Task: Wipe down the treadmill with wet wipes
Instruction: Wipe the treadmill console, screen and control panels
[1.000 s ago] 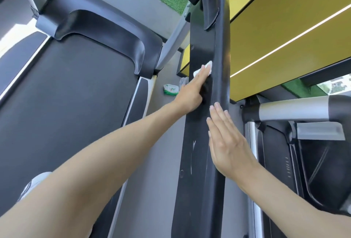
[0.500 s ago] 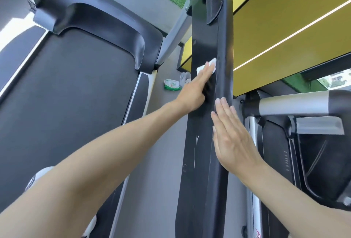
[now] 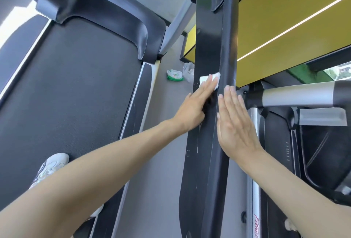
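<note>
We take the treadmill's black rail [image 3: 209, 38] as our landmark; it runs from the bottom of the view to the top. The left hand [image 3: 193, 104] lies on its broad left face, fingers straight and together, pressing the wet wipe [image 3: 209, 79] flat against it. No finger curls round the wipe. Its white edge shows past the fingertips and reaches the ridge where the face meets the rail's rounded right edge.

The right hand [image 3: 235, 123] lies flat on that rounded edge, just below and right of the wipe, fingers straight and close together, holding nothing.

Above the wipe the face goes on unbroken to a raised black lip near the top. Below the left hand we see pale scuffs on it.

Left of the rail a strip of grey floor [image 3: 161, 161] separates it from the treadmill belt [image 3: 76, 85]. On that strip a green-and-white wipes pack [image 3: 174, 75] lies near the rail's left edge, with a crumpled plastic bag [image 3: 188, 70] between them. A white shoe [image 3: 51, 165] stands on the belt, well left of the rail.

Right of the rail are a yellow panel [image 3: 284, 19] and, near the right fingertips, a silver handlebar [image 3: 296, 97]
</note>
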Demonstrator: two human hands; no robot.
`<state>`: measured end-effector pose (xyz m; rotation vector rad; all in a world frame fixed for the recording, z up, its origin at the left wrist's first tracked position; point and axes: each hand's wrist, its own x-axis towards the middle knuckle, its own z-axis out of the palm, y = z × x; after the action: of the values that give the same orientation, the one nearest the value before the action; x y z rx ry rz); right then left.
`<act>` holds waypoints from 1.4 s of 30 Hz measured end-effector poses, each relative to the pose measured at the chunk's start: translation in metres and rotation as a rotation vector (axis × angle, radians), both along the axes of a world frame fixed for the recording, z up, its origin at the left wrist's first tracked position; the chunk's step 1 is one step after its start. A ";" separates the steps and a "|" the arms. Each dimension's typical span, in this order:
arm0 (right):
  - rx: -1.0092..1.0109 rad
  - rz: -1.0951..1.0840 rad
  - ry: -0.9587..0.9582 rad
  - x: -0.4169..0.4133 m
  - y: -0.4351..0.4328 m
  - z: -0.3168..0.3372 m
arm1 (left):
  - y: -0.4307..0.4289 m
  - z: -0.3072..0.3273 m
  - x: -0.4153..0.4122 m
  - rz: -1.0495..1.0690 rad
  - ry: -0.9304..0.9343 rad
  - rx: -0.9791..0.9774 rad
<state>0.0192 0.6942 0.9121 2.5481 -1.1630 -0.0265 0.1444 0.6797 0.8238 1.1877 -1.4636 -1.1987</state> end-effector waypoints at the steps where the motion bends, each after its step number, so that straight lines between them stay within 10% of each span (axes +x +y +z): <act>1: 0.003 0.000 -0.011 0.000 0.000 0.000 | 0.019 -0.005 -0.006 -0.012 0.010 -0.037; 35: 0.117 0.020 -0.059 -0.002 -0.001 0.000 | 0.074 -0.038 -0.010 -0.064 0.192 0.355; 42: 0.112 0.038 -0.076 -0.002 -0.002 0.001 | 0.094 -0.021 -0.015 -0.055 -0.010 0.268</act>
<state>0.0175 0.6920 0.9131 2.6898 -1.1716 0.0145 0.1296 0.7740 0.8031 1.3399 -1.3810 -1.4629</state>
